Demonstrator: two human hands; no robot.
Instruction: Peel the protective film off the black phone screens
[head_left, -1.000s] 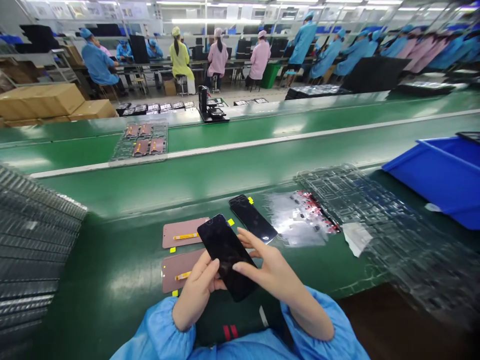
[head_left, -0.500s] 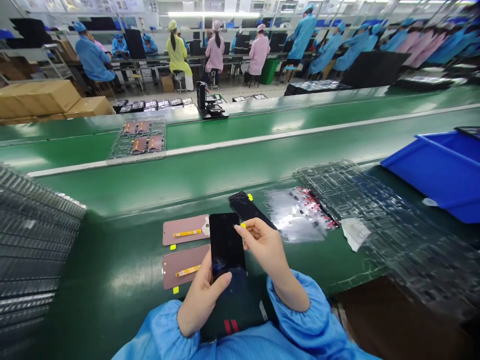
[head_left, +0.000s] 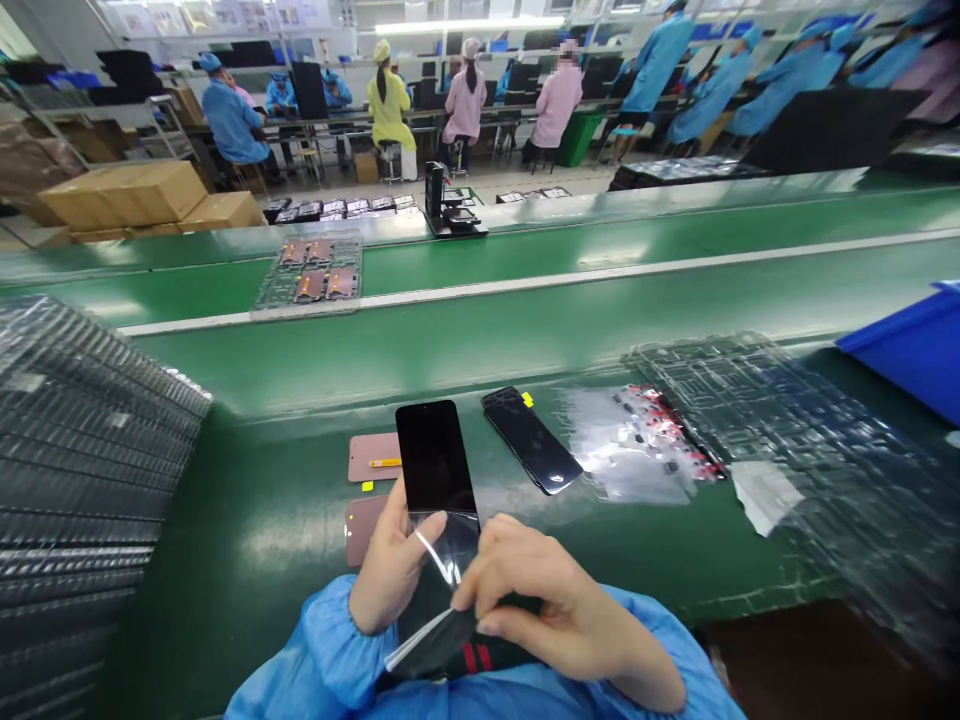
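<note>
Long green conveyor bench (head_left: 480,330) here, with ridged clear plastic trays (head_left: 82,470) stacked on the left and a blue plastic bin (head_left: 911,350) off to the far right. At the near edge, the left hand (head_left: 390,570) cradles a glossy black phone screen (head_left: 435,460), thumb pressed on its face. The right hand (head_left: 555,620) has its fingers pressed together, pinching a thin clear film (head_left: 442,545) curling away from the glass.

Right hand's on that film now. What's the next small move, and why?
Probably draw the clear film slowly off the black phone panel with the right hand: it seems to pinch the film's lifted, curling end, while the left hand grips the panel firmly enough to resist the pull.
</note>
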